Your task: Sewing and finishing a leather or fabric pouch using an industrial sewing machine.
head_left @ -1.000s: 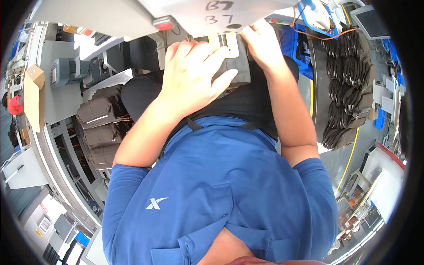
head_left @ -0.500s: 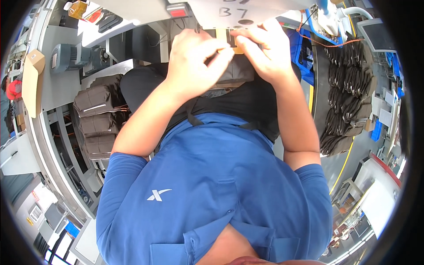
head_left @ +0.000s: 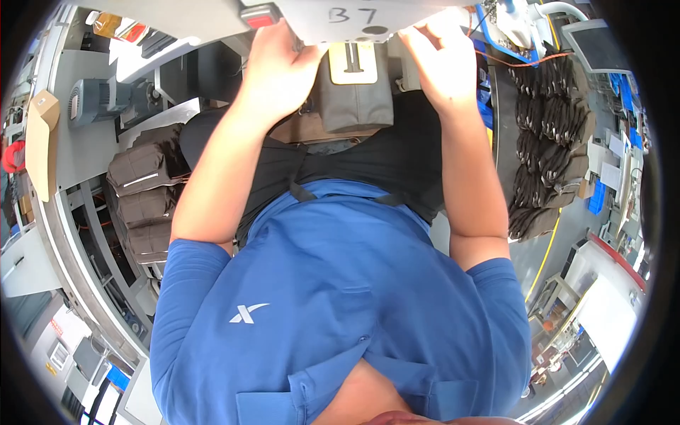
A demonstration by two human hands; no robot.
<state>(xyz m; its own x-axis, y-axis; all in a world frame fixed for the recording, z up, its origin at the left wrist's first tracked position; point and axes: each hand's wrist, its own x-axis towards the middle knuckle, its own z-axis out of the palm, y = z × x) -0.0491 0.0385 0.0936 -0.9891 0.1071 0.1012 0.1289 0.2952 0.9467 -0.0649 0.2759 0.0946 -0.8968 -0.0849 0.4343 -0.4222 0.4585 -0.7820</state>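
Your dark grey bag (head_left: 358, 106) sits on your side of the white machine panel (head_left: 312, 25), its blunt near end toward you. A pale yellowish plate (head_left: 367, 64) with dark slots lies over it, the far end hidden by that panel.

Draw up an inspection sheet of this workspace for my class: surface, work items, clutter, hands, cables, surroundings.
Surface: work area mostly hidden beneath the white, flat-faced machine body.
Work items: pale yellow rectangular plate with a dark slot, over a grey box-shaped piece.
Clutter: stacked dark brown fabric pieces at left; overlapping dark fabric piles at right.
Hands: left hand beside a grey switch box with a red top, contact unclear; right hand at the machine's edge; both grips unclear.
Cables: thin orange cable at right.
Surroundings: blue-grey cylindrical motor, tan cardboard carton.
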